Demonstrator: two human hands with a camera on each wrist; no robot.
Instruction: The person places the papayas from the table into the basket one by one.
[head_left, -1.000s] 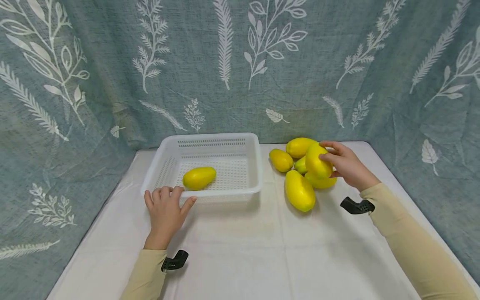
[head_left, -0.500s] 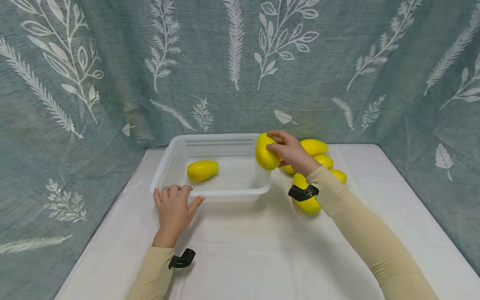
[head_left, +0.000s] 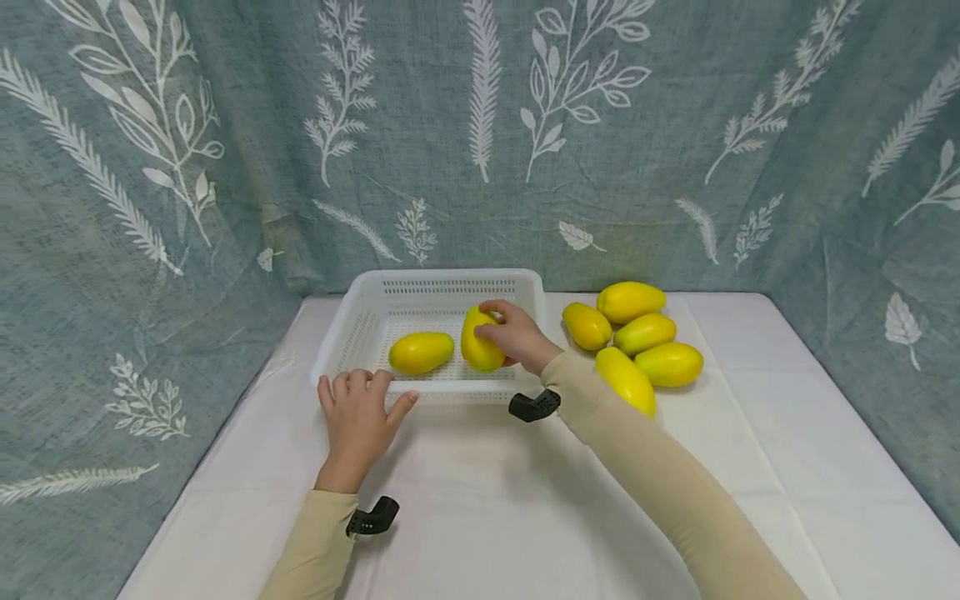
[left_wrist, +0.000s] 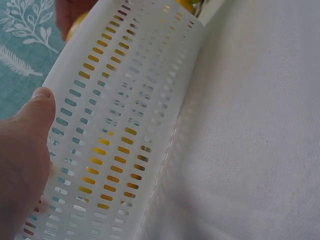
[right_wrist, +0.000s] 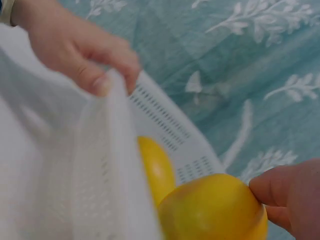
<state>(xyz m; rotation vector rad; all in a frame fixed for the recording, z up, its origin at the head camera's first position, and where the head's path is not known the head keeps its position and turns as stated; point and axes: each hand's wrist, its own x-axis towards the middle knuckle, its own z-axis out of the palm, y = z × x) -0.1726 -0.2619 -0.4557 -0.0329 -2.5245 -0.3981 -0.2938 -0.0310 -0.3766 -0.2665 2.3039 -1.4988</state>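
Observation:
In the head view, a white perforated plastic basket (head_left: 442,387) stands on the table. My left hand (head_left: 358,421) grips its near rim, thumb outside; the left wrist view shows the thumb (left_wrist: 37,112) against the slotted wall. Inside the basket lies one yellow papaya (head_left: 422,353). My right hand (head_left: 519,337) holds a second papaya (head_left: 477,340), tilted upright, over the right part of the basket. From the right wrist, fingertips (right_wrist: 260,186) pinch this papaya (right_wrist: 212,210) at its side, close to the first one (right_wrist: 156,167).
Right of the basket several more papayas lie in a loose group, among them a rear one (head_left: 632,302) and a front one (head_left: 626,382) partly behind the right sleeve. A patterned green-blue curtain (head_left: 450,208) hangs behind the white-covered table (head_left: 480,517).
The right hand has carried its papaya left from the group, past the basket's right rim and down into the basket area. The left hand has kept its hold on the rim.

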